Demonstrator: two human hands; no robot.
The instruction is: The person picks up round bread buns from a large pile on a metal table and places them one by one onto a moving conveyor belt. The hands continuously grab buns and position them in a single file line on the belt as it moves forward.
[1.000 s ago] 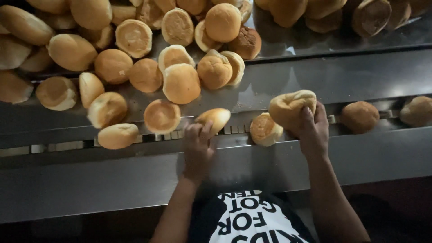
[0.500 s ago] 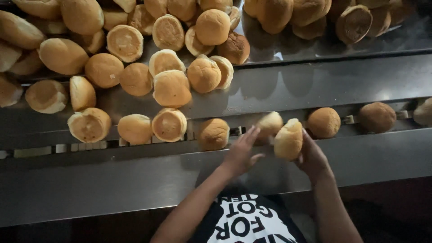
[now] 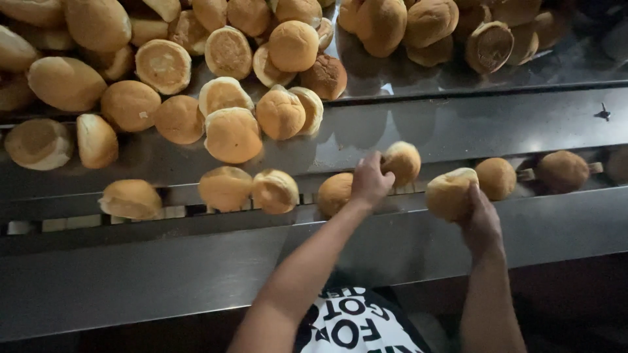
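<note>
Round golden bread bun in the right hand (image 3: pixel 449 193): it is lifted just above the long metal channel (image 3: pixel 176 212), near the front steel wall (image 3: pixel 131 274).
Right hand (image 3: pixel 481 221): fingers wrapped round the bun from below, holding it tight.
Pale round bun under the left hand (image 3: pixel 401 162): it sits at the channel's back edge, just left of the held bun.
Left hand (image 3: pixel 370 182): fingers curled on that bun's left side, touching it. I cannot tell if it grips or just pushes.
What changed: half a second ago both hands were close together over the channel. Now they are apart, each with its own bun. The row has slid to the right.
What that means: the buns look like they go into the channel one at a time, and the line keeps moving.
Other buns in the channel: a brown bun (image 3: pixel 335 193) by the left wrist, two darker ones (image 3: pixel 496 178) to the right of the held bun.
Bun heap (image 3: pixel 222 98): piled on the sloping tray behind the channel.
</note>
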